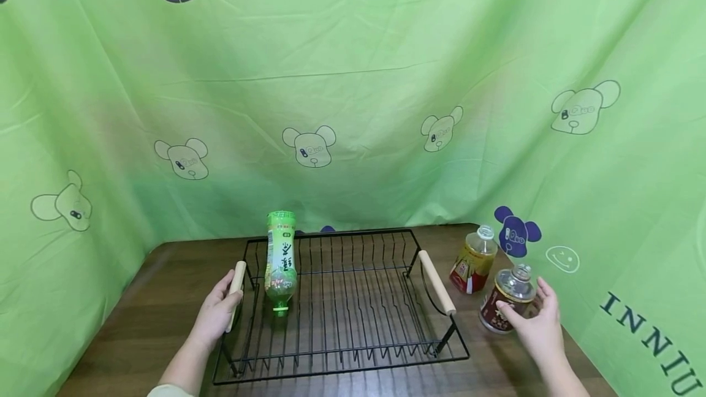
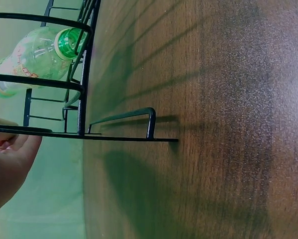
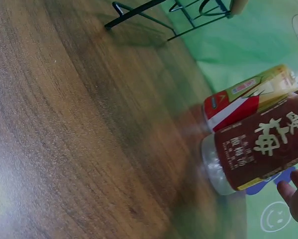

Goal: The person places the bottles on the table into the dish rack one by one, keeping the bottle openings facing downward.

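My left hand grips the pale wooden handle at the left end of a black wire dish rack. A green plastic bottle sits neck-down in the rack near that handle; its green neck shows between the wires in the left wrist view. On the right, my right hand is at a clear bottle with a dark red label, which stands upright on the table. The thumb rests against its near side, while the other fingers are apart from it in the right wrist view.
Just behind the dark red bottle stands another bottle with a yellow and red label. The rack's right wooden handle is beside these bottles. A green printed cloth hangs around the back and sides of the brown wooden table.
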